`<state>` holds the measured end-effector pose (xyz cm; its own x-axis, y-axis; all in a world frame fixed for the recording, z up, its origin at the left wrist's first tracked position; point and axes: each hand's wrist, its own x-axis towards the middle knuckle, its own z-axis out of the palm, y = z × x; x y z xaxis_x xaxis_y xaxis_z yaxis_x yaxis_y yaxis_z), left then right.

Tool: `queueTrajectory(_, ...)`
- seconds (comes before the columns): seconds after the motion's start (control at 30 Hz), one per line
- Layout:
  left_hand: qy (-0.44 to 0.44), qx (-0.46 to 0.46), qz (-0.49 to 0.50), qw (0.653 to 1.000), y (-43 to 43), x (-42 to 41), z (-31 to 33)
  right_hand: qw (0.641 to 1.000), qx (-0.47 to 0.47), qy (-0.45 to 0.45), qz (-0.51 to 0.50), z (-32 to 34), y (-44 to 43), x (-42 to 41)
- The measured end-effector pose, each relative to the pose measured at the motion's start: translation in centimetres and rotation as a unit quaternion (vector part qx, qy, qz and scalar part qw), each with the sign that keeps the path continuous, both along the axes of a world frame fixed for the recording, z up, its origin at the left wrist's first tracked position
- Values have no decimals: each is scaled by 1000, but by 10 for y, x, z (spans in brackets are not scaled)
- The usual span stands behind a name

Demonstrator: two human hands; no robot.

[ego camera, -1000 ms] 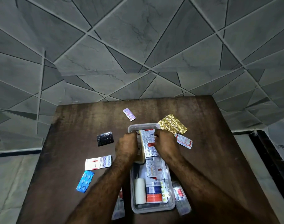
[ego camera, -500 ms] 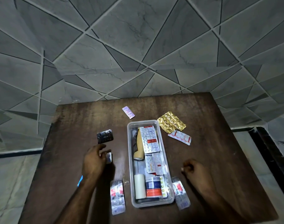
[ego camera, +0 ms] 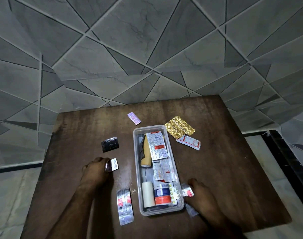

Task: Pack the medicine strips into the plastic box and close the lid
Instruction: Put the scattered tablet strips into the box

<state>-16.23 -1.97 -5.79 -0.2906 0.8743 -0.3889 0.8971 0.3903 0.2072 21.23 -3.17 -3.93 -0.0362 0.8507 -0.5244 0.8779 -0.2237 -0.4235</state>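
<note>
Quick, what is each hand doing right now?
Left hand: fingers closed on a white strip.
Right hand: fingers closed on a red-and-silver strip beside the plastic box.

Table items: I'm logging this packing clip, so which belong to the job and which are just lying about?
Job:
clear plastic box
gold foil strip
black blister strip
purple pill strip
red-and-white strip
silver strip

Lying about:
brown wooden table
grey tiled floor

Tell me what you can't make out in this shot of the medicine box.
- Head view: the strip under the left hand is mostly covered, so its grip is unclear.
- The strip beside the plastic box is half hidden by the right hand.
- Print on every strip is too small.
- No lid in frame.
</note>
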Motion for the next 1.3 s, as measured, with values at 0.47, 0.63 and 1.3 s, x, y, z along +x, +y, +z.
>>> queueTrajectory(0.47,-5,6,23,1000,8,2,14,983,-45,76,-158,-9,12,16)
queueTrajectory(0.63,-73,43,83,993,4,-1,25,964,-30,145,-221,-3,25,24)
queueTrajectory(1.3,-433,96,312,840,-14,97,69,930,24,303,-207,57,79,-55)
